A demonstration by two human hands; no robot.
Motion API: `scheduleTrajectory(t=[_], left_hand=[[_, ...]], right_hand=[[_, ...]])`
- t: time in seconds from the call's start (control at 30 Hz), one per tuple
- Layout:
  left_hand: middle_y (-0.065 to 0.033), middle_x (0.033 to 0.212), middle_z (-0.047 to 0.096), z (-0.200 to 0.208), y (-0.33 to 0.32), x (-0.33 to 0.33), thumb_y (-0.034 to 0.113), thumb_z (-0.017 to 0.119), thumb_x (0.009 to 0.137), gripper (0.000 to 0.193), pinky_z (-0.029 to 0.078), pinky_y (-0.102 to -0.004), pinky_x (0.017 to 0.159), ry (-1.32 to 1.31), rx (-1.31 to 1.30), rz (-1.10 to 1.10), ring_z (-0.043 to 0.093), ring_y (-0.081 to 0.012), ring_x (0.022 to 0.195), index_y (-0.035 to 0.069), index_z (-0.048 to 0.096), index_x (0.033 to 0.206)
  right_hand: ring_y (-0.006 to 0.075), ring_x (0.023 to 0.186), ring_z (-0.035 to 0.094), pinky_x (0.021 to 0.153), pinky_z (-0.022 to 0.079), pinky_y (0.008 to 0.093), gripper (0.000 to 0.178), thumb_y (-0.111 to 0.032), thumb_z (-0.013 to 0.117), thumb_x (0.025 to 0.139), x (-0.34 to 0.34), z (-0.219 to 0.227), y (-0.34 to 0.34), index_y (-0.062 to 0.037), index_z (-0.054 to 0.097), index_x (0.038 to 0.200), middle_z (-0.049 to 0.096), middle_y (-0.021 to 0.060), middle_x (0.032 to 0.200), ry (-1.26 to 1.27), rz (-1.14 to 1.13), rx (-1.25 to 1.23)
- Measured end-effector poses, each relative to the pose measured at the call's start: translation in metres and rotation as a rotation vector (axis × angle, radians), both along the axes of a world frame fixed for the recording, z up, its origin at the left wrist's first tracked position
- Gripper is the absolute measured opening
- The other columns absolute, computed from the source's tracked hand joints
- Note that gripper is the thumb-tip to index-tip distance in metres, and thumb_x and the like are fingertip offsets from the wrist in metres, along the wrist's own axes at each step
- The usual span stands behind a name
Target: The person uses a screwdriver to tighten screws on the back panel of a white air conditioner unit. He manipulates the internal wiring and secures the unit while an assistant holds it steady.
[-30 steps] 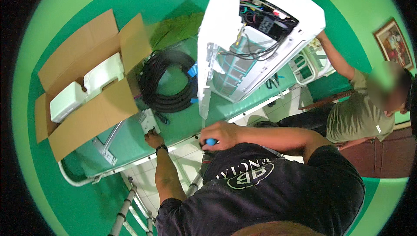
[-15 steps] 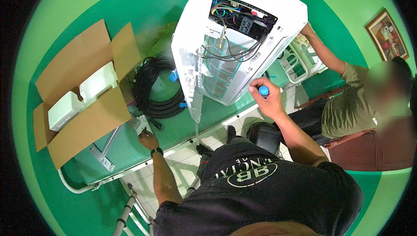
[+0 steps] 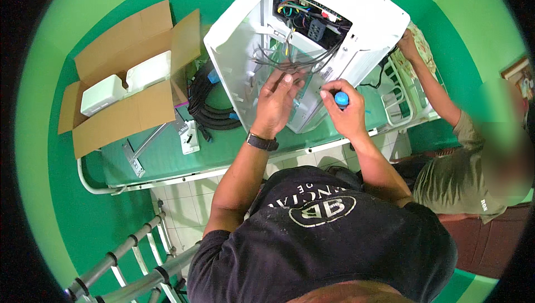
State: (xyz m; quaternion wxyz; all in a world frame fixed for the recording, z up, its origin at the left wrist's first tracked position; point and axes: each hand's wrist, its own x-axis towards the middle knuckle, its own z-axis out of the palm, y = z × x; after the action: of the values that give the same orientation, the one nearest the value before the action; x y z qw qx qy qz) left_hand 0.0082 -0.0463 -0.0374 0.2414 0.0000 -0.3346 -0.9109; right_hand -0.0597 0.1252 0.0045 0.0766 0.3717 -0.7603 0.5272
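A white indoor air conditioner unit (image 3: 368, 7) stands tilted on end in front of me, its wiring compartment (image 3: 315, 16) uncovered and full of coloured wires. Thin black wires (image 3: 329, 57) loop out of it. My left hand (image 3: 274, 102), palm up, has its fingers curled at the lowest part of that loop, closed on the wires as far as I can see. Close by on the right, my right hand (image 3: 348, 114) grips a screwdriver by its blue handle (image 3: 341, 99); its shaft is hard to make out.
A co-worker's hand (image 3: 409, 46) steadies the unit's right side. Left, an open cardboard box (image 3: 122, 130) holds white foam blocks, beside a coiled black hose (image 3: 206, 102). A metal bracket (image 3: 134, 161) and small white part (image 3: 189, 138) lie on the green bed. A ladder (image 3: 134, 241) stands lower left.
My left hand has left the small white part on the bed and come up to the black wires. The right hand still holds the screwdriver. The view has shifted.
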Motion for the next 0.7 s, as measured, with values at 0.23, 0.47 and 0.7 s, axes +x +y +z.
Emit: scheduleTrajectory(t=[0.23,0.47,0.7], left_hand=[[-0.0074,0.113,0.073,-0.001,0.021,-0.014,0.019,0.064,0.108,0.029,0.055,-0.0384,0.091,0.043,0.032,-0.023,0.068,-0.0208,0.108,0.004,0.066,0.133],[-0.0081,0.093,0.07,0.019,0.036,-0.025,0.028,0.071,0.105,0.033,0.057,-0.0331,0.071,-0.163,-0.04,-0.119,0.069,-0.0181,0.083,-0.002,0.071,0.118],[-0.002,0.081,0.065,0.034,0.031,-0.028,0.027,0.069,0.105,0.024,0.053,-0.0311,0.062,-0.256,-0.112,-0.185,0.063,-0.0132,0.072,0.003,0.07,0.102]], right_hand=[[0.0175,0.075,0.065,0.069,0.052,0.0318,0.013,-0.009,0.077,0.094,-0.005,0.008,0.036,-0.001,0.071,0.101,0.069,0.0088,0.086,-0.051,-0.001,0.031],[0.0237,0.073,0.066,0.066,0.051,0.0344,0.016,-0.004,0.078,0.09,-0.004,0.047,0.025,-0.0011,0.071,0.103,0.066,0.0117,0.086,0.221,-0.015,0.034],[0.0264,0.074,0.067,0.067,0.053,0.0371,0.019,-0.003,0.079,0.088,0.011,0.035,0.006,-0.0012,0.069,0.103,0.066,0.0138,0.092,0.232,-0.16,-0.072]])
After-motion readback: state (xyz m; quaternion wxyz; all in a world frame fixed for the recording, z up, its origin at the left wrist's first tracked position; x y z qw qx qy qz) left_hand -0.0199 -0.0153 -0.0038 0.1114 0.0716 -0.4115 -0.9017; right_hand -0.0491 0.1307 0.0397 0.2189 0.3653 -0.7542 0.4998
